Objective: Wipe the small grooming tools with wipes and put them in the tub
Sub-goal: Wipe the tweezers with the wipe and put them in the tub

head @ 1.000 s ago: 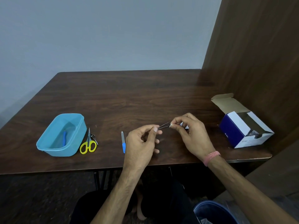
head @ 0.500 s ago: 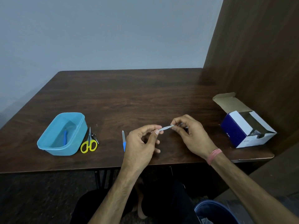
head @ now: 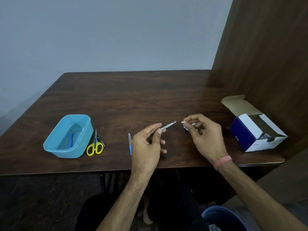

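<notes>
My left hand (head: 147, 144) pinches one end of the metal tweezers (head: 168, 125) between thumb and forefinger, tip pointing right. My right hand (head: 204, 135) holds a small crumpled white wipe (head: 186, 125), a short gap away from the tweezers' tip. The light blue tub (head: 55, 145) stands at the left of the table with a blue-handled tool (head: 71, 139) inside. Yellow-handled scissors (head: 95, 146) and a small metal clipper (head: 100, 139) lie just right of the tub. A blue-handled nail file (head: 130, 144) lies on the table beside my left hand.
An open blue and white cardboard box (head: 255, 132) stands at the table's right, against a brown wooden partition (head: 266, 64). The dark wooden table (head: 141, 97) meets a grey wall behind. A blue bin (head: 223, 219) sits on the floor at lower right.
My right hand has slid the wipe off the tweezers' tip and moved right, leaving a gap. My left hand keeps its pinch on the tweezers.
</notes>
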